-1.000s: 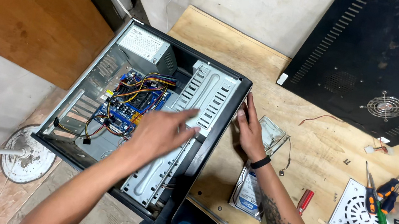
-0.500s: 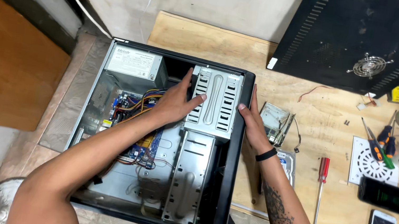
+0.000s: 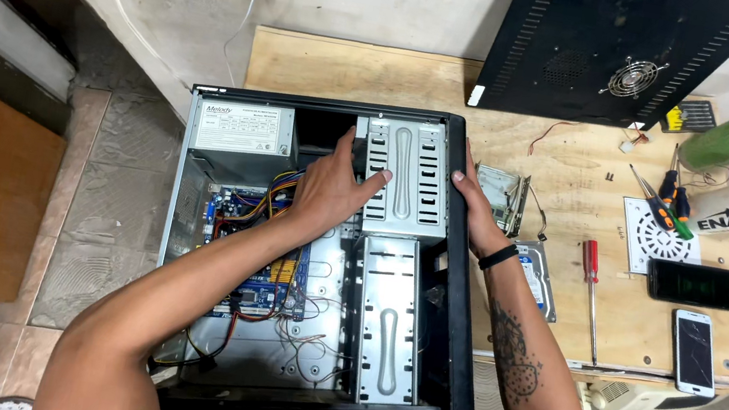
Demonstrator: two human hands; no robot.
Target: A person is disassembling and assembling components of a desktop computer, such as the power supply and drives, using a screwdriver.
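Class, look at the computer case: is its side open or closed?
Open. The computer case has no side panel on; the motherboard, power supply and drive cage are exposed.

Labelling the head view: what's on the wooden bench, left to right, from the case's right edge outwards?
Right hand on case edge → bare drive → red screwdriver → white fan grille → white phone.

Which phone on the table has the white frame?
The white phone lying nearest the table's front edge. The other phone, just above it beside the white fan grille, is black all over and lies sideways.
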